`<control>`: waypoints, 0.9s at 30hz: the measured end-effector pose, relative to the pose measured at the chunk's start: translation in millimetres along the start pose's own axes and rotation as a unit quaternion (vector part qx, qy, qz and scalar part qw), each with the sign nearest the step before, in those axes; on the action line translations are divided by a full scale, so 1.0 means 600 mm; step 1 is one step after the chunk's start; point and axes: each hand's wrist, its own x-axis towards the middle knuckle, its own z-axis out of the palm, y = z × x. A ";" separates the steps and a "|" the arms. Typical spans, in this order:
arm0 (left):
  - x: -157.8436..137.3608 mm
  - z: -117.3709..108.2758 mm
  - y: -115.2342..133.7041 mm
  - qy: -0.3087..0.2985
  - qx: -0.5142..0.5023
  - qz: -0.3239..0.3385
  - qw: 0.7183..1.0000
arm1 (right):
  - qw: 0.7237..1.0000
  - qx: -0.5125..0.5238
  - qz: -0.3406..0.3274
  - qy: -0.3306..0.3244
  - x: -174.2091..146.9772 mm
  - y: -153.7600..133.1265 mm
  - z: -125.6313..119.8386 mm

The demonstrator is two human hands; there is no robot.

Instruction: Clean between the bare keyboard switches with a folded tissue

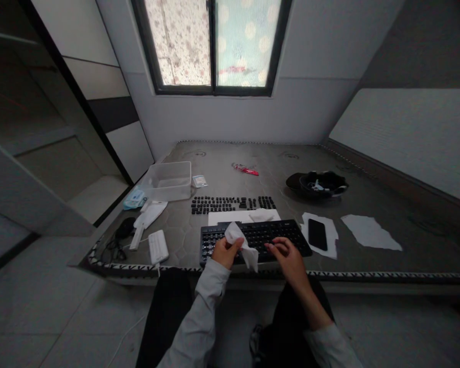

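A black keyboard [260, 236], its keycaps removed across at least much of it, lies in front of me near the bed's edge. My left hand [225, 253] is closed on a white tissue [249, 253] that hangs over the keyboard's left half. Over the keyboard's lower right, my right hand [289, 258] has its fingers bent together; anything between them is too small to make out. Loose black keycaps [214, 204] stand in rows beyond the keyboard. Between them lies a white sheet [230, 216] with a crumpled tissue [261, 214] on it.
Left are a clear plastic box [170, 181], a white power strip [158, 247] and a dark mouse [125, 228]. Right are a phone [317, 234] on paper, another paper piece [371, 232] and a black cap [317, 184] holding small items. A red packet [247, 169] lies farther back.
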 end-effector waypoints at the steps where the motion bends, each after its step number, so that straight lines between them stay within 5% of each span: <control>1: 0.006 -0.003 -0.007 0.004 0.004 -0.002 1.000 | 1.000 0.000 0.005 0.000 0.013 0.012 -0.009; 12: 0.037 0.003 -0.055 0.006 0.084 0.004 0.996 | 0.967 -0.253 -0.012 -0.016 0.175 0.065 -0.102; 27: 0.045 0.007 -0.105 -0.018 0.213 0.052 0.975 | 0.926 -0.370 -0.020 -0.070 0.244 0.074 -0.095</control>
